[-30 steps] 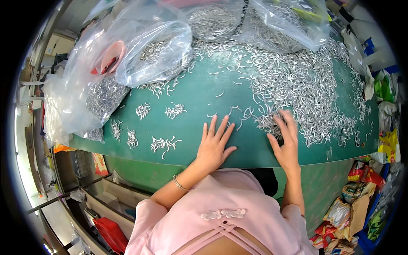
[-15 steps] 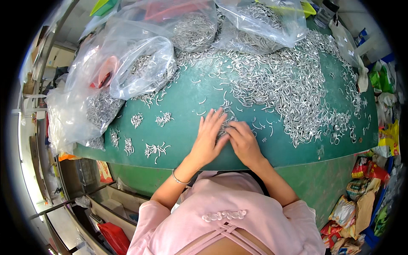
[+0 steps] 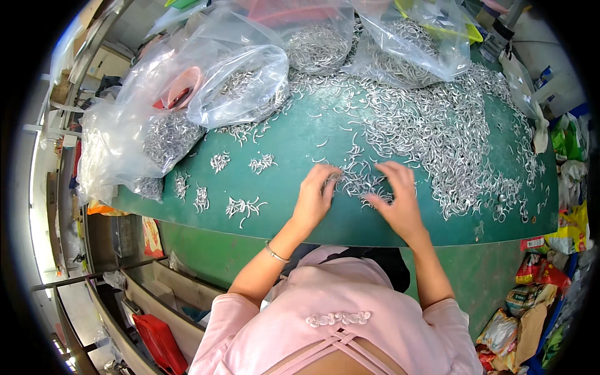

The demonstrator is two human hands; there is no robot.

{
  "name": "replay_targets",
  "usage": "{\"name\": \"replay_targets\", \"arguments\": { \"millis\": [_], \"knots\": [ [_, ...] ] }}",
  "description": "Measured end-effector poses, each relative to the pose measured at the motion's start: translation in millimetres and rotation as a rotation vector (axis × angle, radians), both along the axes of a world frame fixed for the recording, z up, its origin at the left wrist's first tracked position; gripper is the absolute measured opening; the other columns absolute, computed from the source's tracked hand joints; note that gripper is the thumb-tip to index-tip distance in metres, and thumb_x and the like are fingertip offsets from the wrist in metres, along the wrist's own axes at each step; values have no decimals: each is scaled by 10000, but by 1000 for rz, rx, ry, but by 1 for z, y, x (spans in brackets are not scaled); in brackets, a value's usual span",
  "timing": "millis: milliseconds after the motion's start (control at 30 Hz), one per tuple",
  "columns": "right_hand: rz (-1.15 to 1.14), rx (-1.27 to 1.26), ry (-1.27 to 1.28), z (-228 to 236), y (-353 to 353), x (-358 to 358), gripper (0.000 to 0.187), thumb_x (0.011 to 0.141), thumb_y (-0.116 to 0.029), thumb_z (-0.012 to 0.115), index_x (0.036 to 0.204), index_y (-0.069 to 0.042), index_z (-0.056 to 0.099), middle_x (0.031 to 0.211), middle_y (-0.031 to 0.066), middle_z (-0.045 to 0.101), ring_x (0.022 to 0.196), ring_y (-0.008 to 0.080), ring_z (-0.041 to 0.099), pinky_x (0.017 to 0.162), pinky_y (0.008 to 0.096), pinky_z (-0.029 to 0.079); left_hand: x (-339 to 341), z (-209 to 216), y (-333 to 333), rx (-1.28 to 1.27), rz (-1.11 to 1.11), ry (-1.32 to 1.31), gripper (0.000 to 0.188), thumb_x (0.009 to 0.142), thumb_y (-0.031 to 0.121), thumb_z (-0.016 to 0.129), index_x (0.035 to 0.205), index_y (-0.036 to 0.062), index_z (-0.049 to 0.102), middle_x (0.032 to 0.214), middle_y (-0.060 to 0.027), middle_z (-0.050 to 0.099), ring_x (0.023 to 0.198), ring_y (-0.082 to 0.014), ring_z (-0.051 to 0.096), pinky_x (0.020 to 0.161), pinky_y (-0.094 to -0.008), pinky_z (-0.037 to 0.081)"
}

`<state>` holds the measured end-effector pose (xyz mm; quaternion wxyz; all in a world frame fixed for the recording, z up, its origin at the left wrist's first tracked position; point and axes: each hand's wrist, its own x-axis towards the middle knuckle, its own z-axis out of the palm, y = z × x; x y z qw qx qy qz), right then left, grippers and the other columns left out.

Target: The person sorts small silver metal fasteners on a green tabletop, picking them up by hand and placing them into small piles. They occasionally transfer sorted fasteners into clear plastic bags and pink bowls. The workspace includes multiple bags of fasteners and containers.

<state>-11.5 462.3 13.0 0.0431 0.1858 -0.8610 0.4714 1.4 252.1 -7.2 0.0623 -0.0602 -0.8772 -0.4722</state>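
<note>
A loose heap of small curved silvery metal pieces lies on the green table before me, between my two hands. My left hand is at its left edge, fingers bent and thumb apart, the fingertips slightly blurred beside the nearest pieces. On the heap's right side, my right hand is open, with thumb and fingers spread wide around that edge. Neither hand shows a piece clearly gripped. Several small separate clusters, one of them a spread-out cluster, rest to the left of my left hand.
A broad pile of the same pieces covers the table's right and far side. Clear plastic bags of pieces crowd the far left and back. A pink container sits among them. Colourful packets stand beyond the right edge.
My hands were close together over the small heap; now they have parted, the right one moving to the right and opening. The heap between them is uncovered. The whole view has shifted slightly.
</note>
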Motion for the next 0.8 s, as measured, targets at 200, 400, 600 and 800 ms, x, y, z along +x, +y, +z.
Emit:
{"name": "replay_targets", "arguments": {
  "millis": [200,400,600,800],
  "knots": [
    [112,193,208,-41,-9,-2,342,724,-47,734,1045,-19,619,1098,118,584,1015,305,539,822,392,453,-20,-1,-8,584,69,-212,259,893,-75,549,1148,-52,585,1036,-88,657,928,-108,629,802,-221,506],
    [-215,-131,5,-37,15,-24,71,818,42,615,885,22,629,804,135,624,665,232,591,623,312,478,-26,-18,-24,494,38,-148,253,918,-36,524,1163,-61,582,1070,-111,659,982,-147,637,849,-258,507],
    [-271,270,375,-20,26,-15,137,772,-78,692,895,-40,645,906,99,614,920,313,552,834,428,414,34,75,-15,-43,-182,230,289,866,-54,534,1137,1,619,1173,-146,618,1100,-322,594,932,-362,470],
    [-75,453,220,-22,14,2,134,769,-124,708,832,-28,639,835,132,608,880,326,580,769,425,444,154,227,-12,-138,-696,624,251,757,44,589,993,32,674,1087,-149,651,966,-251,636,849,-351,486]
  ]
}}
